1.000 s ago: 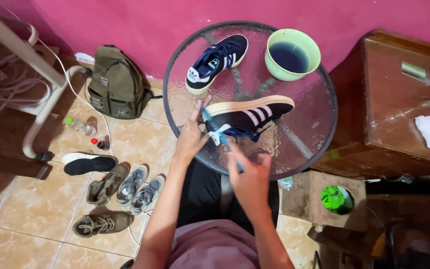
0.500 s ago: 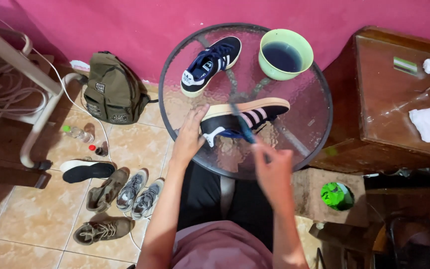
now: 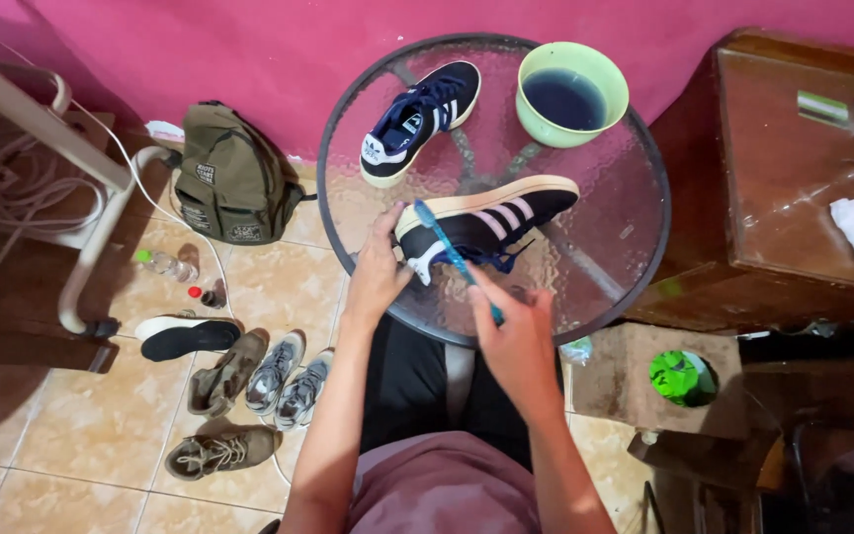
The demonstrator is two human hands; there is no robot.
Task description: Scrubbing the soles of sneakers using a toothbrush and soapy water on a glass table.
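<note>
Dark navy sneaker with white stripes and pale sole [image 3: 491,222] lies on its side on the round glass table [image 3: 605,267], steadied at the heel by the left hand [image 3: 380,277]. Right hand [image 3: 516,331] grips a blue toothbrush [image 3: 452,255], bristles at the heel; green bowl of dark water [image 3: 571,94] sits beyond.

You look down on a round glass surface [image 3: 635,213] with a dark metal rim, set against a magenta wall [image 3: 249,49]. Right of it stands a dark wooden cabinet [image 3: 783,168] with a glossy top. Left of it, beige floor tiles [image 3: 71,435] carry an olive backpack [image 3: 229,183], a row of worn shoes [image 3: 249,376] and a pale metal frame [image 3: 91,247]. The light is soft and even.
</note>
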